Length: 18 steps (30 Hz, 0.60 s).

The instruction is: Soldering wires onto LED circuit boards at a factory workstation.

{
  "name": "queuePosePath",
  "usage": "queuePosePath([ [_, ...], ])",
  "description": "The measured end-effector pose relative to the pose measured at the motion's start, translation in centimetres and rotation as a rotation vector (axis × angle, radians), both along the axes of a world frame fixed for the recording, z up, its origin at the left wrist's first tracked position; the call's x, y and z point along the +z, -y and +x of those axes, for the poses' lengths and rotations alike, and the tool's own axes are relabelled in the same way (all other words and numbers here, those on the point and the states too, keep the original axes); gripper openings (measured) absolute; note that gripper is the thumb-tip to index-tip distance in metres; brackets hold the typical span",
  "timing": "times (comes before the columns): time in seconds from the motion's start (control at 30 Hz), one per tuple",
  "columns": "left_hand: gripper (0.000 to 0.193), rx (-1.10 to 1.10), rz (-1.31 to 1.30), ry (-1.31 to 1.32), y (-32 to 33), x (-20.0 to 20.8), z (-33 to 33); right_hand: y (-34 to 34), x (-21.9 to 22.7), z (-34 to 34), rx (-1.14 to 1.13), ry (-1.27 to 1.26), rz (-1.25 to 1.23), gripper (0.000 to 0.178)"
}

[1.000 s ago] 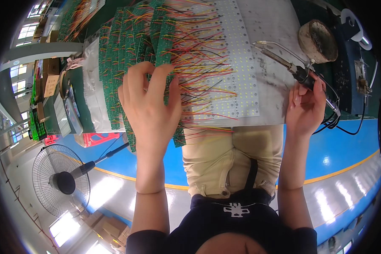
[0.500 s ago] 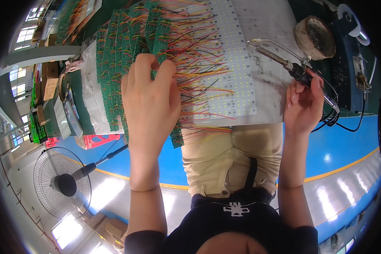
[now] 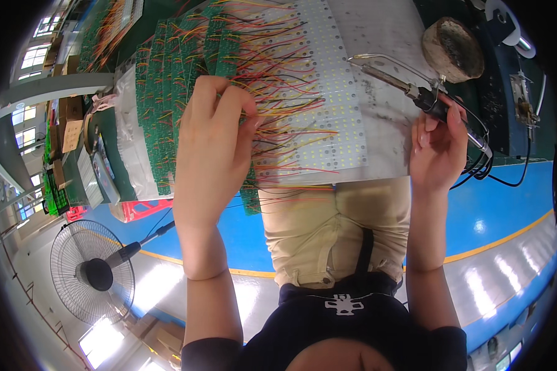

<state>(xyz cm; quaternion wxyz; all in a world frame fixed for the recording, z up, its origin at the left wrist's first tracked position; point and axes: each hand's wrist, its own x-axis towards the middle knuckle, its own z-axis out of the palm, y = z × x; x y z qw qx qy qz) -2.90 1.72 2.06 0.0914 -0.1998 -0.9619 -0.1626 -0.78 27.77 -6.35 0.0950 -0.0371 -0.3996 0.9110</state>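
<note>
In the head view, take the white panel (image 3: 346, 123) with its rows of small yellow dots as your landmark. Your left hand (image 3: 213, 145) is just left of it, fingers curled over the green circuit strips (image 3: 151, 111). Your thumb and forefinger are bent toward each other beside the wires; whether they pinch one, I cannot tell, since your hand hides the spot. The strips lie side by side left of the panel, and one of them pokes out below your hand, past the near edge of the grey work sheet (image 3: 387, 148). From the strips, thin red, yellow and black wires (image 3: 284, 108) fan rightward over the panel.

Your right hand (image 3: 438, 151), to the right of the panel, is closed around the dark handle of the soldering iron (image 3: 424, 99). A thin metal tube (image 3: 393, 63) runs along the iron, and both point leftward, their ends near the panel's right edge. A black cable (image 3: 507, 182) loops off beyond your right hand.

Farther right of the panel, past the iron, stands a rough round pot (image 3: 431, 55), with a white spool (image 3: 502, 23) beyond it. Well left of the panel, at floor side, is a standing fan (image 3: 96, 273).
</note>
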Motion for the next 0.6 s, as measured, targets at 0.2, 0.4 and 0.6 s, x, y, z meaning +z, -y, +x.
queuePosePath([
  [0.2,0.021,-0.06,-0.083,0.001,-1.2,0.3,0.2,-0.2,0.0,0.0,0.005,-0.009,-0.01,0.03],
  [0.4,0.015,-0.051,-0.36,0.0,-1.1,0.8,0.4,-0.2,0.0,-0.1,0.0,-0.006,-0.005,0.03],
  [0.6,0.016,-0.066,-0.264,-0.017,-0.6,0.8,0.4,0.0,0.2,-0.3,-0.084,0.086,-0.013,0.028],
])
